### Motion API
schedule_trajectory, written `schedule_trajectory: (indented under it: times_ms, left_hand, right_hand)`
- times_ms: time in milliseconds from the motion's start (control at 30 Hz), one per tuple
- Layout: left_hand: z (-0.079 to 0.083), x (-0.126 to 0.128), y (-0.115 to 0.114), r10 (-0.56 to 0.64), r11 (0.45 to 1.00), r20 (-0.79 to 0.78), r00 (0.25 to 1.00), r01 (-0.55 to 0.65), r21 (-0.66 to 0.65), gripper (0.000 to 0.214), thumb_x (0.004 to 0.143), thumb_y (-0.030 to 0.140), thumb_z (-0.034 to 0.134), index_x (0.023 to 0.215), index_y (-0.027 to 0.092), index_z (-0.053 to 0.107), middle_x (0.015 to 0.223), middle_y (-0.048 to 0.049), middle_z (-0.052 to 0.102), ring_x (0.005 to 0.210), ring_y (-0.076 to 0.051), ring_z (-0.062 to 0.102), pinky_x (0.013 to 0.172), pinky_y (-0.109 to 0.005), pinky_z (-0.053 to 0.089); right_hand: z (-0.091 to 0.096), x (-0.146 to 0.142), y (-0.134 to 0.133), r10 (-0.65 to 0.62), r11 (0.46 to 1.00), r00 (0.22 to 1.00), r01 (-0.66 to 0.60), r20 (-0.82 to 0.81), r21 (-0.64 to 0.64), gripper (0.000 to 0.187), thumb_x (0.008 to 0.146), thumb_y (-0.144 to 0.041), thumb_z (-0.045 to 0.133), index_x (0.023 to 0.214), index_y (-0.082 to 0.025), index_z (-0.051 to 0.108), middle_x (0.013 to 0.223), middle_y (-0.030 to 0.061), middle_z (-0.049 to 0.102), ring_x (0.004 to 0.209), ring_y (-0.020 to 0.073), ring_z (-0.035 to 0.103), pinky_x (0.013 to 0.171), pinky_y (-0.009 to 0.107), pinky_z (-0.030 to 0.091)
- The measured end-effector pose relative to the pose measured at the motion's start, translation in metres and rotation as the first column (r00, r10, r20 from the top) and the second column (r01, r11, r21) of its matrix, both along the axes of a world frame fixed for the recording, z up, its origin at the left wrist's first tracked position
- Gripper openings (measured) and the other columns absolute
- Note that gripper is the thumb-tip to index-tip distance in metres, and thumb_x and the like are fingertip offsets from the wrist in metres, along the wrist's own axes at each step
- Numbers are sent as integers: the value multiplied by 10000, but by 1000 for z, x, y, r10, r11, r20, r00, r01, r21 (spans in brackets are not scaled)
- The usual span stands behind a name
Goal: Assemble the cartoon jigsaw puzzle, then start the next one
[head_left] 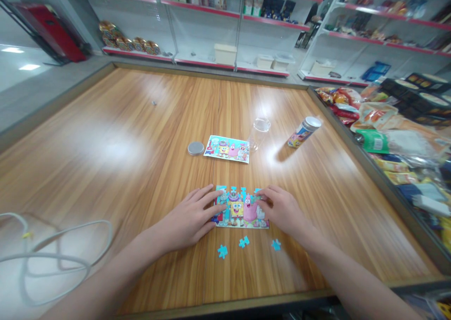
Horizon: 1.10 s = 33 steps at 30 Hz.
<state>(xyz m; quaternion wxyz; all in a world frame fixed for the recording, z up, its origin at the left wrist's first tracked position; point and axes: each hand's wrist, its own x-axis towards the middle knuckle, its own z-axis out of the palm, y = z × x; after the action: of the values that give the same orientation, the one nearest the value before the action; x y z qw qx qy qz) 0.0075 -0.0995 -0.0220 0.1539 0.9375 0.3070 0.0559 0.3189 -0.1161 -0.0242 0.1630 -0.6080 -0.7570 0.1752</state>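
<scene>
A pale cable with a yellow tag lies looped on the near left part of the wooden table. Shelving with red edge strips stands beyond the table's far edge; its bottom level holds gold-coloured packages and a cream bin. Packaged goods line the table's right edge. Beyond the table's far left corner stands a red unit, possibly a cabinet; blur prevents firm identification.

From my remote station I record: left forearm and right forearm bare, angled inward; left hand palm down, fingers extended and parted; right hand turned inward, fingers bent
</scene>
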Motion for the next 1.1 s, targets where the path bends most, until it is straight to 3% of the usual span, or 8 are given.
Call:
schedule_trajectory:
  times_ms: [300,900,1100]
  left_hand:
    - [-3,-2,1,1,1000,77,997,-1,-2,406,963,262,587,1366,300,560,1549,-81,431,1493,-353,309,1177,-592,366]
    - [-1,-1,0,-1,1000,-22,1000,1,9,410,990,287,546,1400,291,526,1562,-95,401,1494,-362,288,1163,-600,377]
    - [0,-1,0,-5,1000,-33,999,6,12,414,989,287,547,1402,289,524,1562,-95,399,1492,-367,291,1166,-599,373]
  right_hand:
    - [-5,1,3,-30,1000,1000,30,-1,4,126,927,-266,620,1013,-217,698,941,41,683,845,185,653,745,292,477]
    - [-5,-2,9,-38,999,999,38,-22,18,232,984,-225,507,1074,-247,720,951,35,676,867,180,651,770,289,466]
    - [-7,-4,8,-45,998,999,46,-12,32,161,931,-335,644,1025,-237,732,895,26,651,783,173,633,717,282,461]
